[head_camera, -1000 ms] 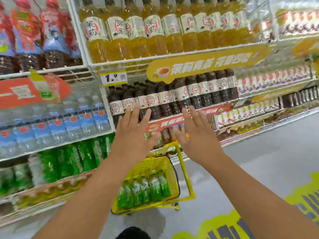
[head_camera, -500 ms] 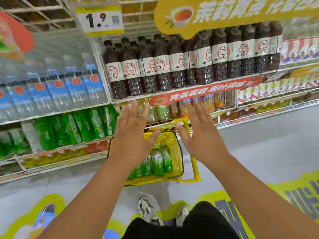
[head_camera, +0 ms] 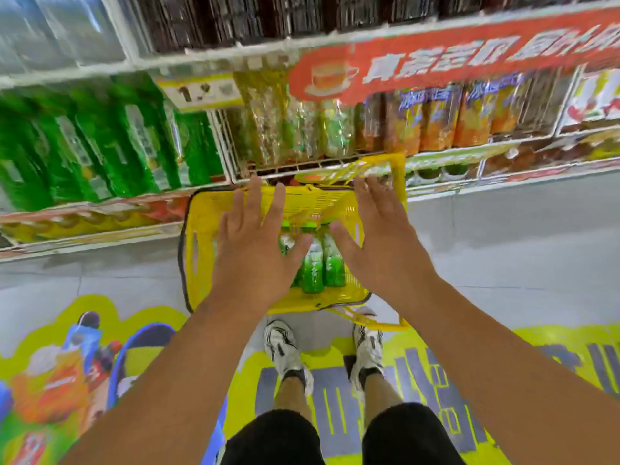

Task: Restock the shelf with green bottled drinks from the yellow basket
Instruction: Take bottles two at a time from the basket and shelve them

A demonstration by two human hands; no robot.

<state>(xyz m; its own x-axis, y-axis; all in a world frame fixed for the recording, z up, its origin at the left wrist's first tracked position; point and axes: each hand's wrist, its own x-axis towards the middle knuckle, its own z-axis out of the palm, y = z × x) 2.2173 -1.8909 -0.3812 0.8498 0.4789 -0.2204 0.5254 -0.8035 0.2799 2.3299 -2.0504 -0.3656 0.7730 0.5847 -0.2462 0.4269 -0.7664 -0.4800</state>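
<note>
A white wire shelf [head_camera: 231, 162] stocked with rows of green plastic bottles [head_camera: 100, 152] is seen across the upper left of the frame. At centre, a yellow plastic mesh basket [head_camera: 201, 229] is stood on the grey floor, with green bottled drinks [head_camera: 313, 270] upright inside. Above it, the left hand [head_camera: 258, 243] and right hand [head_camera: 379, 239] are held spread and empty. A hasty grab could topple neighbouring bottles, since they are packed close together.
</note>
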